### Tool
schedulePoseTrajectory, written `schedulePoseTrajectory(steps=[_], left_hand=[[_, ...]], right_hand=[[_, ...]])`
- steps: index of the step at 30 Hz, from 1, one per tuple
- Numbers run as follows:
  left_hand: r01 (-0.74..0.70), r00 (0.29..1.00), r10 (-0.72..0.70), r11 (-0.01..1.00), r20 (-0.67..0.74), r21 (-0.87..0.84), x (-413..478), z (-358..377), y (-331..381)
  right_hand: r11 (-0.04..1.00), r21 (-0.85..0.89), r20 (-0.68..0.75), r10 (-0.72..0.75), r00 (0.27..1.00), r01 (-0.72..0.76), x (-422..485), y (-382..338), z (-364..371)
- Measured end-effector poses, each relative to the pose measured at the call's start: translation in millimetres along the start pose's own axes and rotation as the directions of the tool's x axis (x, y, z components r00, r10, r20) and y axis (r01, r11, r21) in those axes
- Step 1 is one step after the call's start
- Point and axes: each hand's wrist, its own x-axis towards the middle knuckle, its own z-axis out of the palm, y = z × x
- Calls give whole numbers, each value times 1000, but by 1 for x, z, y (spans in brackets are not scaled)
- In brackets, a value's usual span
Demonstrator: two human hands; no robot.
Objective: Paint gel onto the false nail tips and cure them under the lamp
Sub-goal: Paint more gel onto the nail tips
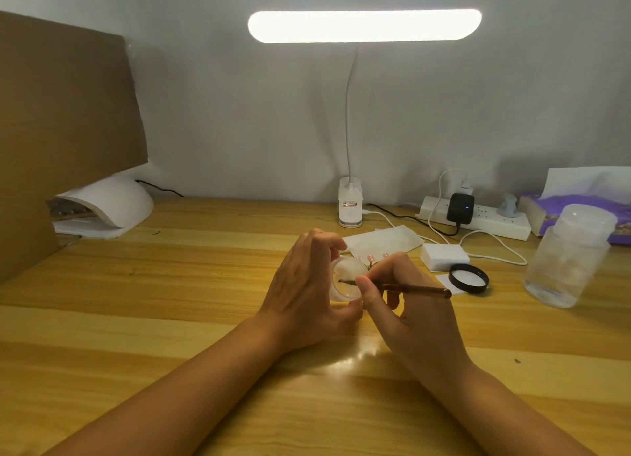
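My left hand (307,295) grips a small clear gel jar (346,279), tilted with its mouth toward my right hand. My right hand (413,315) pinches a thin brown brush (416,289), whose tip reaches into the jar's mouth. Just behind my hands, a few pink false nail tips (473,258) lie in front of a white tissue sheet (382,240). The jar's black lid (468,278) lies to the right. A white curing lamp (106,206) sits at the far left of the wooden table (170,302).
A lit desk lamp (363,25) on a clip base (350,204) stands at the back. A power strip (478,216) with cables, a white block (444,256), a clear plastic bottle (568,256) and a purple tissue pack (580,206) occupy the right. Brown cardboard (61,114) stands at left.
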Motion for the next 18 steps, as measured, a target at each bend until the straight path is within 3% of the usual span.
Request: schedulePoseTrajectory(steps=[8,12,18], left_hand=[[-8,999,8,1000,-34,0,1,-1,2],[25,999,-24,1000,-39,19,-1,1,0],[254,956,-247,967,-156,28,2,2,-8]], right_hand=[[992,-94,7,-80,997,81,-1,1,-1],[994,26,-77,-102,992,104,1,-4,-3],[977,200,-172,-35,984,70,3,-10,-7]])
